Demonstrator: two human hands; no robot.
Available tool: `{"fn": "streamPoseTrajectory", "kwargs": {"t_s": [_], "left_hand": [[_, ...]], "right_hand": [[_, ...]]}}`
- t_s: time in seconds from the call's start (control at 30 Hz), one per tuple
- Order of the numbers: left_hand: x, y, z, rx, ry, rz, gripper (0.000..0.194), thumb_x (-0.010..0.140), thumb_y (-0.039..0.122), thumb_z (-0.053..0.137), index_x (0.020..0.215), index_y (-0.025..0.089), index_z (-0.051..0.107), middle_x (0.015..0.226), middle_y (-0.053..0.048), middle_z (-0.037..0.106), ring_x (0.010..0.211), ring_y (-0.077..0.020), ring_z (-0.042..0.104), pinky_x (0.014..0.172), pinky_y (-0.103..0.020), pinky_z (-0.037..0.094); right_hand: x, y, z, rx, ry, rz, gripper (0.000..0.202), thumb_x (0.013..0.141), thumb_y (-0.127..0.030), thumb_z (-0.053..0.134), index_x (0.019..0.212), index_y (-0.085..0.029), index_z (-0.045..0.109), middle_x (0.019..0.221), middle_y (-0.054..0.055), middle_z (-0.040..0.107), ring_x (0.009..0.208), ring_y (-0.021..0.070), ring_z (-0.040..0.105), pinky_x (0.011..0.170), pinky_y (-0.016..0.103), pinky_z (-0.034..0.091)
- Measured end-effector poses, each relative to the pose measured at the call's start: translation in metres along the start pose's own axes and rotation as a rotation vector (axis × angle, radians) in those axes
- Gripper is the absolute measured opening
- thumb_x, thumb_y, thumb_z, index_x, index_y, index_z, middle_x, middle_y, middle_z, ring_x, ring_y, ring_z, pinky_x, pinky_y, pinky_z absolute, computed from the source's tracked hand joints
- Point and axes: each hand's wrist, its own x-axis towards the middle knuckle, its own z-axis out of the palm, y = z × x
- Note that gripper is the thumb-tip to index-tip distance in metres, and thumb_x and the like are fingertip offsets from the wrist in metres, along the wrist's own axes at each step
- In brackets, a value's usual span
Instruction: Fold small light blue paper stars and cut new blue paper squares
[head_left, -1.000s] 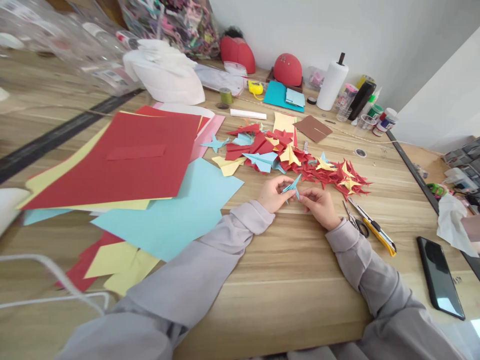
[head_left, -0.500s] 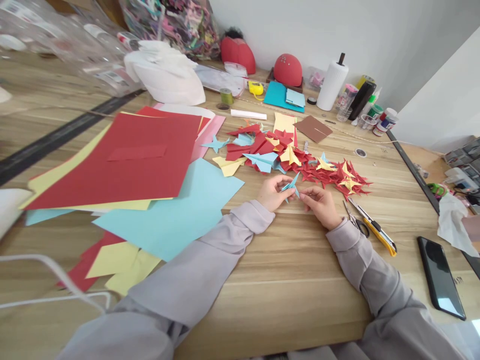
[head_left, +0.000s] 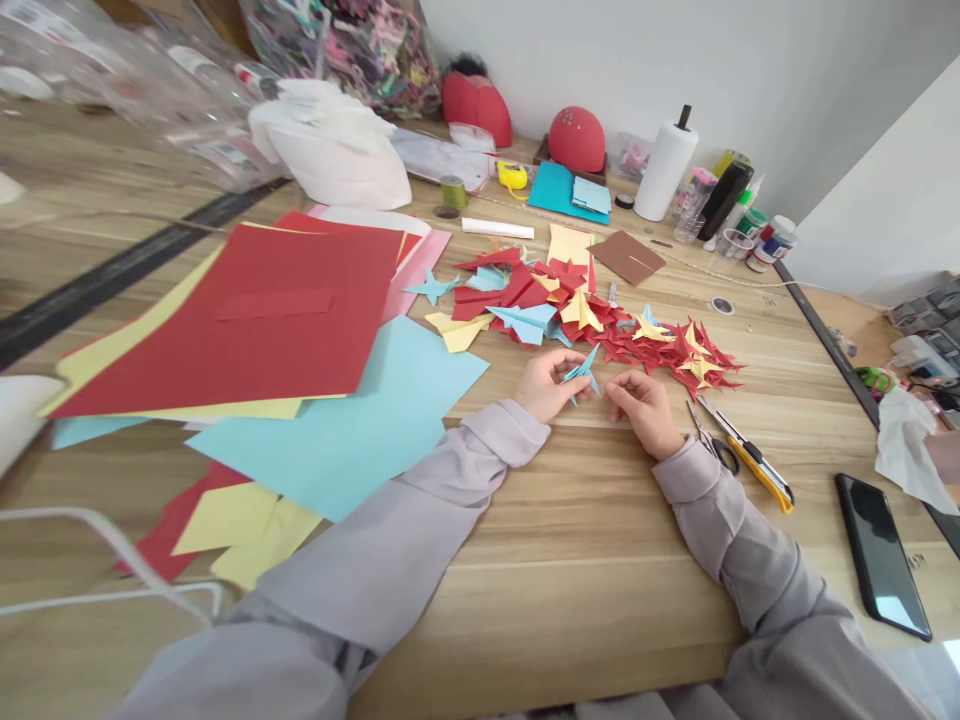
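Note:
Between the fingertips of my left hand (head_left: 551, 386) is a small folded blue paper piece (head_left: 585, 371) with pointed tips. My right hand (head_left: 637, 407) is just to its right, a small gap from the paper, with thumb and fingers pinched together; whether anything tiny is between them is too small to tell. Beyond both hands lies a pile of folded red, yellow and blue paper shapes (head_left: 525, 290), some like stars and some like planes.
Large red sheets (head_left: 300, 350) and a blue sheet (head_left: 337, 450) lie at the left. Scissors (head_left: 712, 440) and a yellow cutter (head_left: 757, 465) are right of my right hand. A phone (head_left: 877, 550) lies further right. Bottles and a white cylinder (head_left: 666, 170) stand behind.
My right hand has moved slightly right, off the tip of the blue paper it was touching. My left hand keeps its hold.

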Motion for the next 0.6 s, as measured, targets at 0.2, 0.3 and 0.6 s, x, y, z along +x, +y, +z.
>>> {"fn": "streamPoseTrajectory", "kwargs": {"t_s": [0.2,0.3,0.6], "left_hand": [[0.0007,-0.0007,-0.0002,-0.003,-0.001,0.009,0.036,0.053,0.023,0.077,0.081,0.012,0.056,0.061,0.001,0.062,0.052,-0.0136,0.06,0.05,-0.027,0.051],[0.0005,0.0004,0.0002,-0.011,-0.004,-0.009,0.036,0.053,0.023,0.077,0.08,0.012,0.056,0.062,0.0,0.063,0.051,-0.0138,0.061,0.05,-0.028,0.051],[-0.0026,0.0054,0.0002,0.011,-0.03,0.001,0.037,0.053,0.026,0.077,0.082,0.012,0.06,0.067,-0.002,0.067,0.056,-0.0161,0.063,0.057,-0.031,0.053]], "right_hand": [[-0.0013,-0.0022,0.0039,-0.046,-0.056,0.027,0.032,0.065,-0.048,0.068,0.07,-0.017,0.062,0.059,-0.001,0.059,0.046,0.0099,0.049,0.042,0.024,0.044],[-0.0005,-0.0008,0.0033,-0.017,-0.026,0.027,0.031,0.066,-0.046,0.068,0.07,-0.017,0.062,0.06,-0.001,0.06,0.045,0.0095,0.049,0.041,0.024,0.043],[0.0023,0.0048,-0.003,0.111,0.041,0.004,0.021,0.071,-0.037,0.066,0.07,-0.017,0.061,0.062,-0.001,0.061,0.042,0.0079,0.048,0.043,0.023,0.037]]}}
